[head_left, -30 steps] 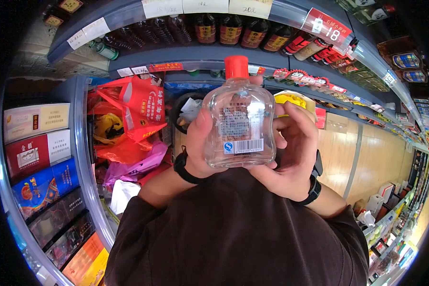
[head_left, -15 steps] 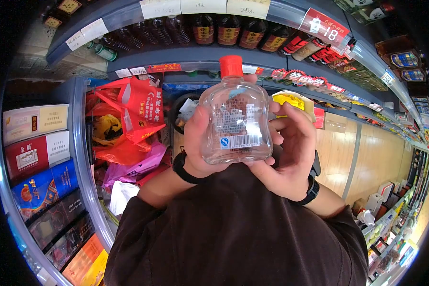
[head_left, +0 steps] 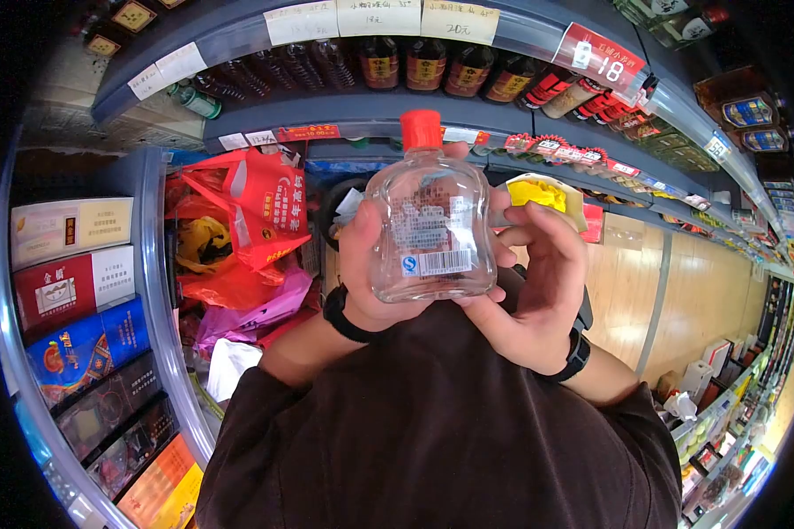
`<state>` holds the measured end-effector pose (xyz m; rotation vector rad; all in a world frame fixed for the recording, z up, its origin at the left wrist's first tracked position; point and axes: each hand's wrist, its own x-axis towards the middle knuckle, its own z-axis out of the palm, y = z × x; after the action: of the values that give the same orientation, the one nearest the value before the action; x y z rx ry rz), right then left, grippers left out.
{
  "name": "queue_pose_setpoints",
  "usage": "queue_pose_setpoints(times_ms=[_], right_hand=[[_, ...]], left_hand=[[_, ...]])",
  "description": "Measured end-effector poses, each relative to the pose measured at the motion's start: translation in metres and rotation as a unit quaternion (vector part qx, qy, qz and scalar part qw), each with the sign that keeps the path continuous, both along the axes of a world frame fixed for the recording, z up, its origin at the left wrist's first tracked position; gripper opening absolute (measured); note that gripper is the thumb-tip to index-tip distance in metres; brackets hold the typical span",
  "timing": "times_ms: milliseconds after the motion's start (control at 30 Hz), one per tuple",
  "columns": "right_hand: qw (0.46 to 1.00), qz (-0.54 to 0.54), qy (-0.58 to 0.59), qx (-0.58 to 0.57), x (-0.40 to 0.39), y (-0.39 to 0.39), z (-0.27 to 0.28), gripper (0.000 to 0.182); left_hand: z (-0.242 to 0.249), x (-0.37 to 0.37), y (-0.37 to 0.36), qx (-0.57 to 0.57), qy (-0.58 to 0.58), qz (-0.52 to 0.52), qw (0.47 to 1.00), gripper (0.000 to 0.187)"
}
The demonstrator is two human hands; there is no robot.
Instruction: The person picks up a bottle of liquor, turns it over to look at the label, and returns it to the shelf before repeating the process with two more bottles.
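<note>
Both my hands hold up a clear glass liquor bottle (head_left: 437, 227) with a red cap, upright in front of my chest. Its printed label and a barcode face me. My left hand (head_left: 366, 273) is closed around the bottle's left side, with some fingers hidden behind the glass. At the right side, my right hand (head_left: 543, 286) has its thumb at the bottle's lower corner and curled fingers against the edge. Black bands circle both wrists.
Dark bottles with yellow-and-red labels (head_left: 423, 66) line the shelf ahead. Red plastic bags (head_left: 260, 207) and a purple bag (head_left: 256, 313) lie to the left, beside stacked boxes (head_left: 75, 286). At right, more shelves flank a wood-look floor (head_left: 631, 300).
The bottle and my left hand have shifted slightly left in view, the bottle turning a little. The grip of both hands stays the same.
</note>
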<state>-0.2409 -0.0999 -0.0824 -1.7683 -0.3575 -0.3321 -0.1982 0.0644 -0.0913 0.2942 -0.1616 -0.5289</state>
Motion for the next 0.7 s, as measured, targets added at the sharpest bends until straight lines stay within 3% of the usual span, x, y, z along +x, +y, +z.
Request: queue_pose_setpoints(times_ms=[167,233,367,467,533,633,700], right_hand=[[0.999,-0.014,-0.041,0.001,-0.001,0.001,-0.004,0.078],[0.999,-0.013,-0.048,0.002,0.000,0.002,-0.003,0.077],[0.999,-0.015,-0.048,-0.004,0.002,0.002,-0.002,0.074],[0.999,-0.016,-0.049,0.007,0.002,0.003,-0.004,0.071],[0.999,-0.011,-0.047,0.005,0.002,0.004,-0.004,0.070],[0.999,-0.005,-0.047,-0.007,0.003,0.002,-0.004,0.068],[0.999,-0.003,-0.049,-0.017,0.003,0.002,-0.004,0.067]], left_hand=[[0.001,0.000,-0.001,0.032,-0.012,0.010,0.999,0.098],[-0.001,-0.002,-0.003,-0.030,0.022,0.030,0.999,0.098],[-0.002,0.000,-0.004,-0.045,-0.003,0.037,0.998,0.098],[-0.004,0.000,-0.004,-0.075,0.048,0.051,0.995,0.098],[-0.013,0.005,0.002,-0.146,-0.016,-0.030,0.989,0.093],[-0.005,-0.003,-0.005,-0.091,0.037,0.050,0.994,0.098],[-0.004,-0.003,-0.005,-0.087,0.036,0.052,0.994,0.098]])
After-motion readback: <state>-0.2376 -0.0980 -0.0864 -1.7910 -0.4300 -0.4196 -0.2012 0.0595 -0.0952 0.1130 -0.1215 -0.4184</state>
